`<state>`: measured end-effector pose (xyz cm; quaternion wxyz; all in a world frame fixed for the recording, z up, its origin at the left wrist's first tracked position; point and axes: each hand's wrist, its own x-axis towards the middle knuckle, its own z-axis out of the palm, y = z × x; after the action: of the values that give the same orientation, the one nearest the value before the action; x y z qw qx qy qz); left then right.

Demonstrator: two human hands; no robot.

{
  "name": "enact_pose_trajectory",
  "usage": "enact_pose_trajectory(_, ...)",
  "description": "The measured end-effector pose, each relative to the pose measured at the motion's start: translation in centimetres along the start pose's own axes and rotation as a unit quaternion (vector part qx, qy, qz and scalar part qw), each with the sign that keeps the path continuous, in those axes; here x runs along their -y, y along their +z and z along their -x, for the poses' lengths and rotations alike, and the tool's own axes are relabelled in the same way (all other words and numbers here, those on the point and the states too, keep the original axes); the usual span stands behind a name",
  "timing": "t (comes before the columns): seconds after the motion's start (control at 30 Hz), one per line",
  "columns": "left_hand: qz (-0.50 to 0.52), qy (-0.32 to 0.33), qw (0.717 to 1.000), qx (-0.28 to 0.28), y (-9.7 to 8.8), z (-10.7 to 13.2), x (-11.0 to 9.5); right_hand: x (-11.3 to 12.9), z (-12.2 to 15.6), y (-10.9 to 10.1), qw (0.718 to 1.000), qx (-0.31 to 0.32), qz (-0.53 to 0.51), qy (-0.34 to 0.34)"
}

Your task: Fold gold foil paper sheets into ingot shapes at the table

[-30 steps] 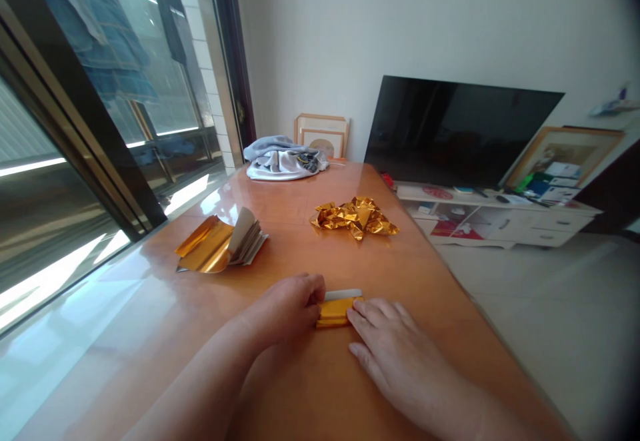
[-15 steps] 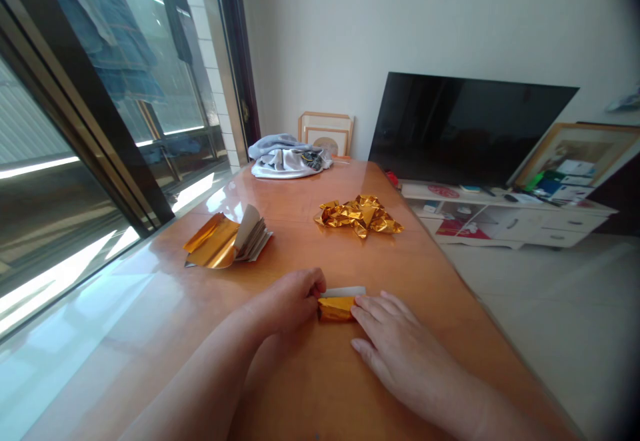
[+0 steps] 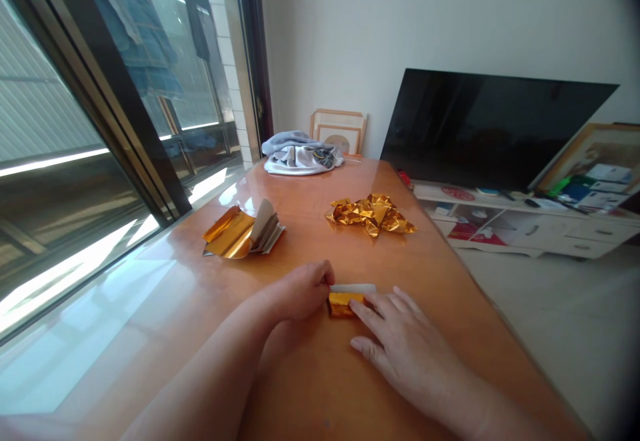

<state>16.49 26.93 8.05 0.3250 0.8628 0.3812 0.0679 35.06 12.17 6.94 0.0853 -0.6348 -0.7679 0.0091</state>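
Observation:
A small folded piece of gold foil paper [image 3: 341, 303] lies on the orange wooden table [image 3: 320, 388], its white underside showing as a strip along the far edge. My left hand [image 3: 300, 290] is curled with fingers pinched on the paper's left end. My right hand [image 3: 395, 334] lies flat with fingers stretched out, fingertips pressing on the paper's right end.
A stack of gold foil sheets [image 3: 243, 234] lies to the far left, a heap of folded gold pieces [image 3: 371, 213] to the far right. Grey cloth [image 3: 300, 154] rests at the table's far end. A window runs along the left; a television [image 3: 500, 128] stands right.
The gold paper has become shorter as my right fingertips slid left over it. The camera view has shifted slightly, so everything sits a little further right.

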Motion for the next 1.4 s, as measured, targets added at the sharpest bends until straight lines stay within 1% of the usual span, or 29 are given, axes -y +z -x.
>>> enact_pose_trajectory(0.27,-0.029,0.03,0.999,0.029,-0.2,0.0,0.1,0.1,-0.1,0.0,1.0,-0.008,0.0,-0.001)
enact_pose_trajectory(0.43,-0.064,0.03,0.997,0.021,-0.7,0.3,0.0,0.0,0.0,0.1,1.0,0.002,0.001,-0.001)
enact_pose_trajectory(0.53,-0.083,0.031,0.996,0.003,-1.1,0.7,-0.4,-0.1,0.0,0.2,1.0,-0.004,-0.002,-0.007)
enact_pose_trajectory(0.6,-0.082,0.056,0.995,-0.01,-1.2,1.0,-1.0,0.0,0.0,0.1,1.0,-0.007,-0.005,-0.011)
enact_pose_trajectory(0.67,-0.069,0.095,0.993,-0.012,-1.0,1.3,-1.7,0.1,-0.1,-0.1,1.0,-0.005,-0.01,-0.011)
enact_pose_trajectory(0.77,-0.039,0.146,0.989,0.013,-0.5,1.7,-2.7,0.2,-0.1,-0.4,1.0,0.002,-0.019,-0.008)
enact_pose_trajectory(0.87,-0.026,0.167,0.985,0.04,0.1,1.7,-3.3,0.2,-0.1,-0.4,1.0,0.004,-0.024,-0.004)
enact_pose_trajectory(0.97,-0.03,0.155,0.986,0.047,0.5,1.5,-3.3,0.1,-0.1,-0.3,1.0,0.005,-0.028,-0.004)
enact_pose_trajectory(1.13,-0.049,0.112,0.992,0.029,0.6,1.2,-2.8,0.1,0.1,-0.4,1.0,0.002,-0.026,-0.011)
enact_pose_trajectory(1.4,-0.054,0.11,0.991,0.052,0.3,0.6,-1.6,-0.2,0.2,-0.4,0.999,0.009,-0.027,-0.015)
